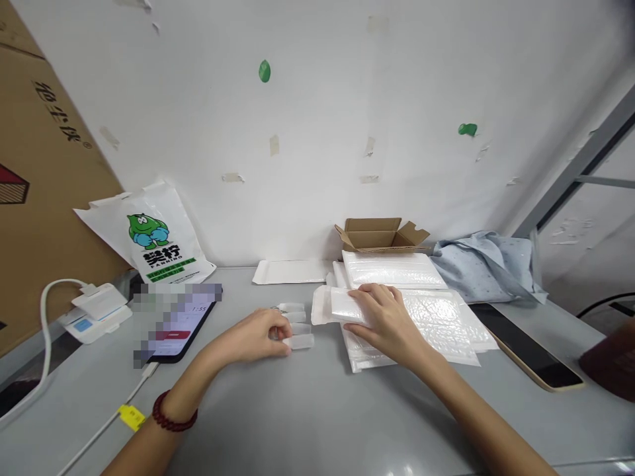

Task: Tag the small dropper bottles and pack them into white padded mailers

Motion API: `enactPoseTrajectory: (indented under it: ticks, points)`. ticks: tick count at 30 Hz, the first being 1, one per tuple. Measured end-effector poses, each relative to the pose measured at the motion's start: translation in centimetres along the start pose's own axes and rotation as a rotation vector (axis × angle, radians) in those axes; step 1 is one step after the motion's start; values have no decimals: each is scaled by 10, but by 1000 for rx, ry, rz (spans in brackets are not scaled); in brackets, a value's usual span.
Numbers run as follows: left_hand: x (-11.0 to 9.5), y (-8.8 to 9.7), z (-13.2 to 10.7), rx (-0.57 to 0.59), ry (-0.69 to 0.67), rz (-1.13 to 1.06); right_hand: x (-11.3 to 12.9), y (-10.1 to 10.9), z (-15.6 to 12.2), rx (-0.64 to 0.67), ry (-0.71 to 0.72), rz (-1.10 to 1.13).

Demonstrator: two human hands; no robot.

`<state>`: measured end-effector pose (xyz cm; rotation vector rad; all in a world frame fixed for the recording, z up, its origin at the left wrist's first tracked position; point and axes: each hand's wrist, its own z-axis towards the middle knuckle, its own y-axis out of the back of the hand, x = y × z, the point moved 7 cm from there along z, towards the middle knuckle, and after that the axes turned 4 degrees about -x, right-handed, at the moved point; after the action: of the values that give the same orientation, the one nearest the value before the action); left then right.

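My left hand [260, 336] is over the grey table, thumb and fingers pinched at the left end of a small translucent strip [300, 341]. Several similar frosted strips lie in a row just behind it, partly covered by my fingers. My right hand [384, 320] grips a slim white bubble mailer [344, 305], its flap pointing left toward the strips. Beneath that hand spreads a pile of larger white bubble mailers [436, 324]. Another narrow white mailer [292, 272] lies flat by the wall.
An open cardboard box [374, 240] stands behind the mailers, beside a pale blue cloth [486, 264]. A black-screened phone [526, 347] lies at right. On the left are a charging phone [181, 327], a white adapter [99, 311], a printed white bag [156, 238] and a large carton [49, 145].
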<state>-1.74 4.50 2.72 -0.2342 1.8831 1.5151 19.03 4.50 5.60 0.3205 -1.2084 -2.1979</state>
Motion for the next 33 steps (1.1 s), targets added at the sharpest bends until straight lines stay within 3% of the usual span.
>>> enactPoseTrajectory:
  ticks: [5,10,13,16,21,24,27,30,33]
  points:
    - [-17,23,-9,10,-20,-299,0,1,0,-3,-5,-11]
    - [-11,31,-9,-118,54,-479,1,1,-1,3,-2,1]
    - [-3,23,-2,-192,119,-483,4,2,-1,-13,16,29]
    - [-3,10,5,-185,121,-494,11,4,-2,-29,60,59]
    - [-20,2,6,-309,-45,-366,19,7,-1,-60,114,72]
    - [-26,-3,5,-308,-140,-474,19,8,-1,-76,112,76]
    - [-15,3,6,-376,-63,-554,17,8,-1,-84,106,86]
    - [1,19,5,-439,73,-422,15,7,-1,-89,93,84]
    - [13,23,6,-293,137,-183,13,7,-2,-92,82,72]
